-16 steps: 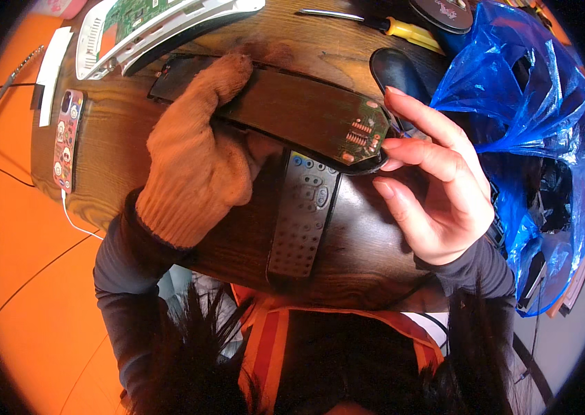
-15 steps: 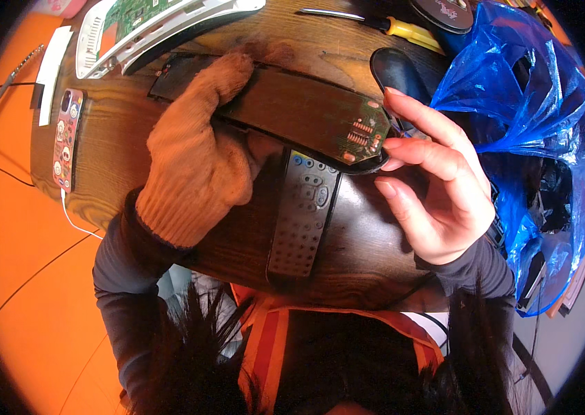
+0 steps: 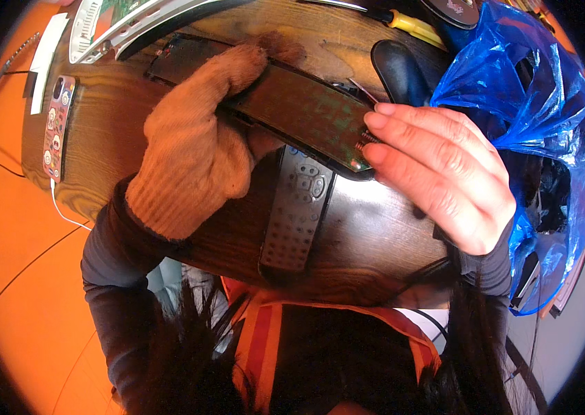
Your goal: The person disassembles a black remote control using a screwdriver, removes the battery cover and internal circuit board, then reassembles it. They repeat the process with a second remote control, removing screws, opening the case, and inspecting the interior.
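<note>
My left hand [image 3: 195,138], in a knitted brown-orange work glove, is closed around the middle of an opened remote control [image 3: 292,104]: a long dark green circuit board lying in a black shell, held tilted above the table. The fingers of my bare right hand [image 3: 444,169] press together on the board's right end, covering most of its copper contacts; my thumb is hidden. A thin strip [image 3: 363,90] sticks up beside the fingertips; I cannot make out what it is. Under the board, a grey rubber button pad [image 3: 292,214] lies on the table.
A white casing [image 3: 133,31] with a green circuit board is at the far left, and a phone [image 3: 59,128] on a white cable lies at the left edge. A yellow-handled screwdriver [image 3: 413,28], a black curved shell [image 3: 397,72] and a blue plastic bag [image 3: 541,111] sit far and right.
My right hand has turned and moved onto the board's end, covering the contacts that showed before. A thin strip now shows by its fingertips. The left hand keeps its hold.
</note>
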A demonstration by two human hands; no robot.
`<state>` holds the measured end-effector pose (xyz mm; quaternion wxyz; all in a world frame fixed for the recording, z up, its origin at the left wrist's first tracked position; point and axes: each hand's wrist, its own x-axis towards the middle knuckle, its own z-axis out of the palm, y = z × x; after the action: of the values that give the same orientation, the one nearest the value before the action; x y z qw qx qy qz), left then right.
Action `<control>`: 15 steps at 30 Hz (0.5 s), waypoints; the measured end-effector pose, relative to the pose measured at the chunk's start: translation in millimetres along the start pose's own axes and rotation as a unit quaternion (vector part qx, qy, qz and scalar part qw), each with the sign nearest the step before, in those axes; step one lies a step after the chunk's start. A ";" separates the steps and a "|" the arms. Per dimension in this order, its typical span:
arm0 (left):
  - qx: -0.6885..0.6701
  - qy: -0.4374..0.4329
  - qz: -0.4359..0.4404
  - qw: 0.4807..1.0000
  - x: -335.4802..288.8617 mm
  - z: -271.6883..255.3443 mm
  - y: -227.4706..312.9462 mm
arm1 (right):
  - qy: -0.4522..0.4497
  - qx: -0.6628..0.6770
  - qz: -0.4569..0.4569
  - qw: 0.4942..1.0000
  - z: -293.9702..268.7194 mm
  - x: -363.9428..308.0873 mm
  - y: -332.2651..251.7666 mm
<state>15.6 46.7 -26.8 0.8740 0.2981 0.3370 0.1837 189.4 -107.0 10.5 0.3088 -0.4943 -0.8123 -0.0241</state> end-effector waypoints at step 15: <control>0.027 0.041 -0.032 0.998 -3.3 3.4 -5.5 | 0.068 -0.030 -0.113 0.991 14.2 -6.2 -4.6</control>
<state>16.3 39.4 -26.8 0.8564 0.3030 0.3867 0.1587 180.8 -109.3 -3.0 0.3435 -0.4058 -0.8389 -0.1165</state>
